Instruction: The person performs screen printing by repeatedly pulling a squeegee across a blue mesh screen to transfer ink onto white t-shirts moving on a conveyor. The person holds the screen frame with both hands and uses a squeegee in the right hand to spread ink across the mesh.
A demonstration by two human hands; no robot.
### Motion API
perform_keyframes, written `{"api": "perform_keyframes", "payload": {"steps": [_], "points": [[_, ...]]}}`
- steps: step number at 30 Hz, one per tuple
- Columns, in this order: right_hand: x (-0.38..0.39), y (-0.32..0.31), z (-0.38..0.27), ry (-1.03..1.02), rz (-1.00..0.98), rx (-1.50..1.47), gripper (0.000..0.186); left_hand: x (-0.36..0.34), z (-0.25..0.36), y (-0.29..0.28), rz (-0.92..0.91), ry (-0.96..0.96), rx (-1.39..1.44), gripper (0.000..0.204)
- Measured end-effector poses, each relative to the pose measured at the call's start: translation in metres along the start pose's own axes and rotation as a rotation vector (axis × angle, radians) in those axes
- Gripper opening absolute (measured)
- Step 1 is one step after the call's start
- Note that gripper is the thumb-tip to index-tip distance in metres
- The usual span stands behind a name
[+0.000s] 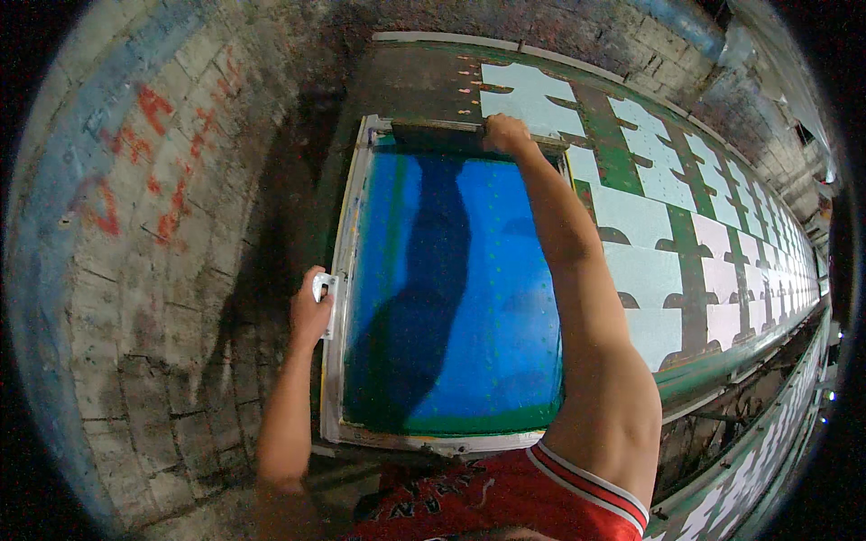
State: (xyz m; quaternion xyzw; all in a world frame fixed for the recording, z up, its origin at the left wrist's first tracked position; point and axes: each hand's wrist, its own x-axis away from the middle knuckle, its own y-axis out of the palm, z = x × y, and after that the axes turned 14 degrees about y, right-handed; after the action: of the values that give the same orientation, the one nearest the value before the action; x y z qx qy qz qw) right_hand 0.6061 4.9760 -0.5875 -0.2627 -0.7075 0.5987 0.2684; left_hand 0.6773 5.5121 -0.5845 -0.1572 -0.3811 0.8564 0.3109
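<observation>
A screen-printing frame (337, 343) with a blue and green mesh (492, 298) lies flat on the long table in front of me. My left hand (310, 316) is closed round a white handle (329, 311) on the frame's left side. At the frame's far end my right hand (507, 133) grips the right part of a dark squeegee (433, 138), which spans much of the frame's width. My right arm reaches over the mesh's right side, and a dark shadow falls down the mesh. The squeegee's lower edge is hard to make out.
Pale cut fabric pieces (654, 225) lie in rows along the green table (622, 162), running off to the right. Several are pinkish (713, 248). A block wall or floor surface with red marks (149, 162) is at the left. Another table with pale pieces (767, 451) stands at lower right.
</observation>
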Motion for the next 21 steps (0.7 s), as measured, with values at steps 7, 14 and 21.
{"api": "perform_keyframes", "payload": {"steps": [7,14,21], "points": [[0.017,0.011,-0.012,0.008,0.021,0.046,0.031,-0.003,-0.008,0.003,0.011,0.019,0.019,0.056],[0.113,0.01,-0.024,-0.026,-0.026,0.055,0.021,-0.004,-0.001,0.003,-0.006,0.001,-0.019,0.056],[0.249,0.005,-0.032,0.008,-0.085,0.035,0.017,-0.005,-0.011,0.006,0.032,0.078,-0.058,0.055]]}}
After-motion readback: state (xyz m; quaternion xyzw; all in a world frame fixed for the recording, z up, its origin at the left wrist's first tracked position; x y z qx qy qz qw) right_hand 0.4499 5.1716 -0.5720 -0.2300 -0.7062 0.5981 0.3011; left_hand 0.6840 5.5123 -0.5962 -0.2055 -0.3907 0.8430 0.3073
